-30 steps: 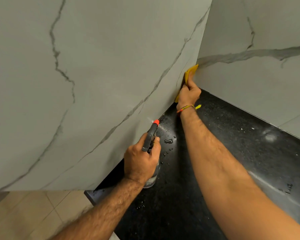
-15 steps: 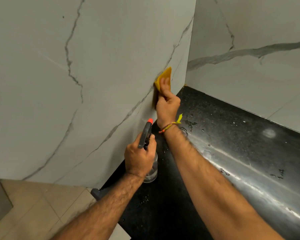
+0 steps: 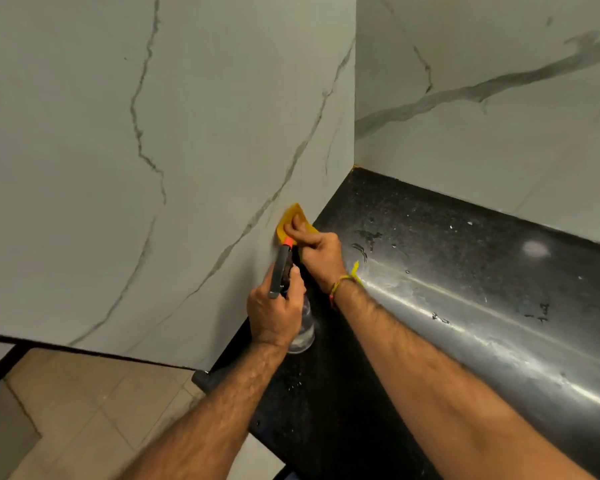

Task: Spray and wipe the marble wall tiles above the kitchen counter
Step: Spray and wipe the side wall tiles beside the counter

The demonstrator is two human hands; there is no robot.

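The white, grey-veined marble wall tile (image 3: 194, 140) on the left rises straight from the counter and meets a second veined marble wall (image 3: 482, 133) at the corner; low on the left tile, just above the counter edge, a small yellow wiping cloth (image 3: 291, 216) lies flat against the stone; the right hand (image 3: 317, 252) presses it there, fingers (image 3: 300, 229) stretched out and close together over the cloth, a thin yellow-and-orange thread band (image 3: 342, 280) at the wrist; just beside it, nearly touching, the left hand (image 3: 274, 313) grips a clear plastic spray bottle with a grey trigger head and orange nozzle (image 3: 284, 268), fingers curled round the neck, the nozzle aimed at the wall next to the cloth; whether a finger is squeezing the trigger I cannot tell. The bottle's clear base (image 3: 303, 336) hangs over the glossy black speckled stone counter (image 3: 465, 271), which carries scattered droplets and wet smears; beige floor tiles (image 3: 84, 410) show below. Judging by the droplets, spraying has happened nearby and wiping is under way at the lowest strip; no wet sheen or streaks tell which upper parts are done, so most of the left tile and the whole right wall may remain.
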